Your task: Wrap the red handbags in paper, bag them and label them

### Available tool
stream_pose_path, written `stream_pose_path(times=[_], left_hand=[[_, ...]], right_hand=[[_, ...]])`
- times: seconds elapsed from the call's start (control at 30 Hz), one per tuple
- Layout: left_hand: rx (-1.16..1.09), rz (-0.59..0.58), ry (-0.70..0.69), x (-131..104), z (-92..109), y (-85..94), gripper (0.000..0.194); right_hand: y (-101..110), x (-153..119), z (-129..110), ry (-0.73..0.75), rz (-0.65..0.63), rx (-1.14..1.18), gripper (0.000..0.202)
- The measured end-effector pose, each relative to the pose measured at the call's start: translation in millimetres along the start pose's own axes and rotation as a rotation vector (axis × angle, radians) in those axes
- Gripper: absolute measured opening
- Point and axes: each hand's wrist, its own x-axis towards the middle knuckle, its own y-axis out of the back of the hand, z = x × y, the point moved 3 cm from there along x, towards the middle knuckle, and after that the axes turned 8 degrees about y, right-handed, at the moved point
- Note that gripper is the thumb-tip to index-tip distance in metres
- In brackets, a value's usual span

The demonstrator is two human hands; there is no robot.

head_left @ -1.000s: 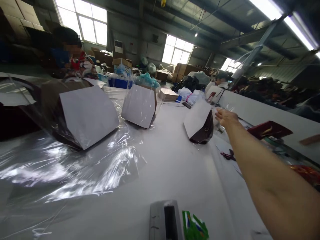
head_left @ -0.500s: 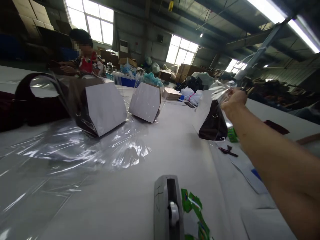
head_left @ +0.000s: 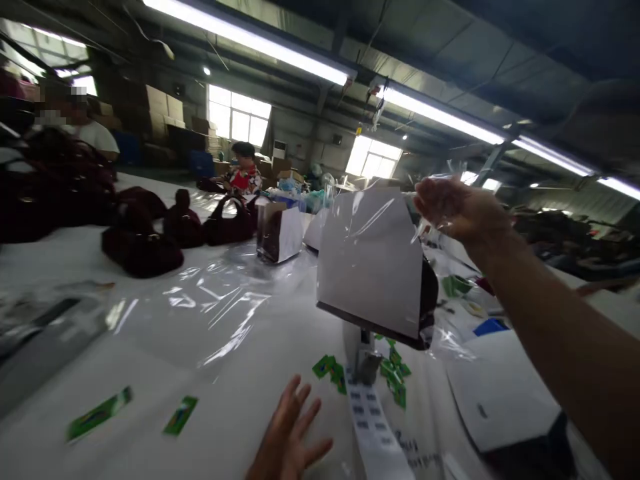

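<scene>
My right hand (head_left: 465, 207) grips the gathered top of a clear plastic bag. Inside hangs a dark handbag (head_left: 429, 293), mostly hidden behind a white card sheet (head_left: 367, 257) that faces me. Low in the middle is my left hand (head_left: 293, 433), open with fingers spread, touching nothing. To its right a strip of printed labels (head_left: 367, 417) runs out of a grey dispenser (head_left: 356, 347), which the wrapped handbag partly covers. Small green packets (head_left: 393, 373) lie around the dispenser, and another green packet (head_left: 180, 415) is left of my left hand.
Dark red handbags (head_left: 143, 247) stand on the white table (head_left: 210, 380) at the left. Another wrapped handbag (head_left: 280, 233) stands farther back, near loose clear plastic (head_left: 225, 307). A white-topped item (head_left: 500, 387) lies at the right. A person in red (head_left: 245, 177) sits across the table.
My right hand has brought the wrapped handbag nearer and leftward, over the dispenser. My left hand has come into view. The camera has swung, showing more of the table's left side.
</scene>
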Motion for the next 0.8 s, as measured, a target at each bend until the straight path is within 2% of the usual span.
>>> stream_pose_path(times=[0.03,0.1,0.17,0.2,0.3,0.37,0.43,0.53,0.63,0.73,0.8], left_hand=[[-0.102,-0.019,0.016,-15.6,11.3,9.3,0.094],[-0.373,-0.148,0.027,-51.1,30.8,22.8,0.099],[-0.521,-0.245,-0.004,-86.0,42.0,33.9,0.094],[-0.546,-0.250,-0.028,-101.2,43.5,39.9,0.088],[-0.556,-0.118,-0.112,-134.9,37.6,60.8,0.066],[-0.527,-0.014,-0.174,-148.9,32.3,73.9,0.057],[-0.465,0.058,-0.218,-156.8,28.5,84.1,0.055],[-0.331,0.193,-0.263,-161.8,20.3,98.1,0.059],[-0.033,0.278,-0.251,-168.4,6.6,112.0,0.063],[0.428,0.320,-0.176,-181.6,-0.7,124.9,0.038],[0.592,0.448,-0.234,-190.5,6.8,132.7,0.029]], right_hand=[[-12.2,-22.8,5.3,-0.020,-0.022,0.025,0.031],[-34.8,-66.1,21.3,-0.077,-0.051,0.065,0.032],[-54.1,-105.5,39.3,-0.129,-0.081,0.100,0.034],[-62.0,-123.1,47.4,-0.145,-0.098,0.115,0.034],[-76.8,-163.4,63.6,-0.168,-0.134,0.121,0.036],[-78.5,-178.9,69.3,-0.167,-0.156,0.077,0.034],[-73.7,-187.2,75.2,-0.152,-0.196,0.018,0.028],[-54.7,-194.2,92.8,-0.163,-0.237,-0.059,0.023],[-26.4,-203.6,117.6,-0.251,-0.161,-0.110,0.020],[-1.9,-215.8,132.6,-0.275,-0.077,-0.093,0.017],[7.9,-222.1,135.1,-0.259,-0.082,-0.093,0.016]])
